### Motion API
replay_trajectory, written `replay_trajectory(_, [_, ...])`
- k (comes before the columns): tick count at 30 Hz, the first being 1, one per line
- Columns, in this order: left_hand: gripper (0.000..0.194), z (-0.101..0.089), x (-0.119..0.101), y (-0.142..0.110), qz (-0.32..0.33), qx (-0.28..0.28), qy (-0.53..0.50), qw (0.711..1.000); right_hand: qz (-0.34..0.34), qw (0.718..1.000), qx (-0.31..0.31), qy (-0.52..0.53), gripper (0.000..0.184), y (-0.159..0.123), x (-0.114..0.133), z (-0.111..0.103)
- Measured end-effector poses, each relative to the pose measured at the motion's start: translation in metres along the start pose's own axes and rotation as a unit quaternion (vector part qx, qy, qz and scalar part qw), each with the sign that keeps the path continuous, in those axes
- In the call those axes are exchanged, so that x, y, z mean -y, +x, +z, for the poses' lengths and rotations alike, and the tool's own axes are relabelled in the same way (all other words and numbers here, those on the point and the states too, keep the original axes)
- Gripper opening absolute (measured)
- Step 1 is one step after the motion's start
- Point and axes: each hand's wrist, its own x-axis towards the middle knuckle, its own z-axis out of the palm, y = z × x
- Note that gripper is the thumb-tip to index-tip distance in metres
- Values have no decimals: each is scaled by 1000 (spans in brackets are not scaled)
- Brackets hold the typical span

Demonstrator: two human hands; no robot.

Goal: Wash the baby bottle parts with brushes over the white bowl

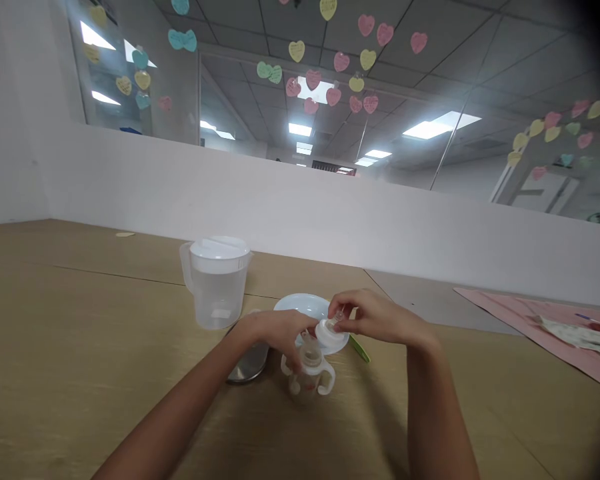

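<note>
A clear baby bottle [310,381] with two white side handles stands on the table in front of me. Its neck has no cap on it. Around the upper left side of the bottle curl the fingers of my left hand [283,331], partly hiding it. My right hand [367,315] pinches a white bottle collar with a clear nipple [330,332], held just above and to the right of the neck. Behind my hands lies a white plate [300,301]. A green handle [359,348] sticks out to the right of it.
A clear lidded pitcher [219,297] stands at the back left. A round metal container [250,365] is partly hidden behind my left forearm. On the right lies a pink cloth [520,313] with a printed packet [580,335]. A white wall [280,213] bounds the table's far edge.
</note>
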Motion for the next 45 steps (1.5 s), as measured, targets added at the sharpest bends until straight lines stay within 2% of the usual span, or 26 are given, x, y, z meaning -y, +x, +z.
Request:
replay_trajectory(3, [61,2,8,5,-1,-7,-11,1000,-9,1000,2,-12,11,9,0,7])
replay_trajectory(11, [56,5,18,12,-38,43,-13,998,-5,999,31,-30,14,27,-4,21])
replay_trajectory(16, [63,6,22,13,-59,33,-41,997,-22,996,84,-11,19,32,-8,26])
replay_trajectory(19, [58,7,26,14,-58,29,-36,997,-54,992,111,2,26,36,-9,32])
replay_trajectory(30, [46,9,25,14,-50,42,-45,997,-70,990,119,-7,38,39,-5,38])
replay_trajectory(33, [51,10,28,16,-57,37,-35,997,-42,991,129,-3,37,39,-5,36])
replay_trajectory(37, [47,10,29,16,-63,46,-36,996,38,992,121,-3,18,36,-2,36])
replay_trajectory(40, [39,9,26,14,-54,44,-46,996,89,989,118,-23,24,36,4,39])
replay_trajectory(45, [39,8,23,12,-76,47,-50,995,67,990,79,-95,29,37,13,41])
